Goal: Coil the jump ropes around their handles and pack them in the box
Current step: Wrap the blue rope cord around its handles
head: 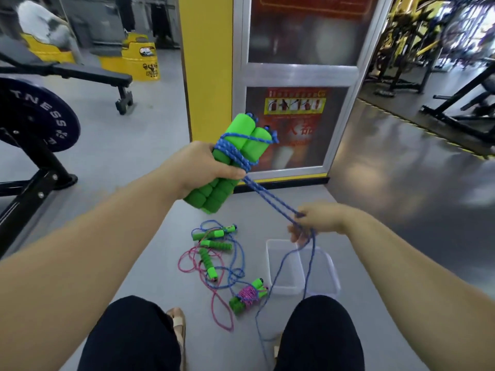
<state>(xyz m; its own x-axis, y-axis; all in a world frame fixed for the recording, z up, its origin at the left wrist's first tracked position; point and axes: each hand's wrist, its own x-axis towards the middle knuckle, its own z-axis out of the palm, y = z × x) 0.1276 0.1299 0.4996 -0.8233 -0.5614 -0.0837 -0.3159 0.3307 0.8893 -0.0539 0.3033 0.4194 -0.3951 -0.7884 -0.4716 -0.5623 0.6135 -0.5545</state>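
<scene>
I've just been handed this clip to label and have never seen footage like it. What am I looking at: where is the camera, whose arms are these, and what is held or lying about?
There is no machine here. The single picture comes from a camera worn on a person's head, looking down, so both arms are that person's own. The left hand holds a pair of green handles in its grip, with a blue rope wound round them a few turns. The right hand pinches the loose part of that rope, which runs on down to the floor. On the floor lie a tangle of loose ropes, one finished bundle wrapped in pink cord, and a clear plastic box. The room is a gym.
</scene>
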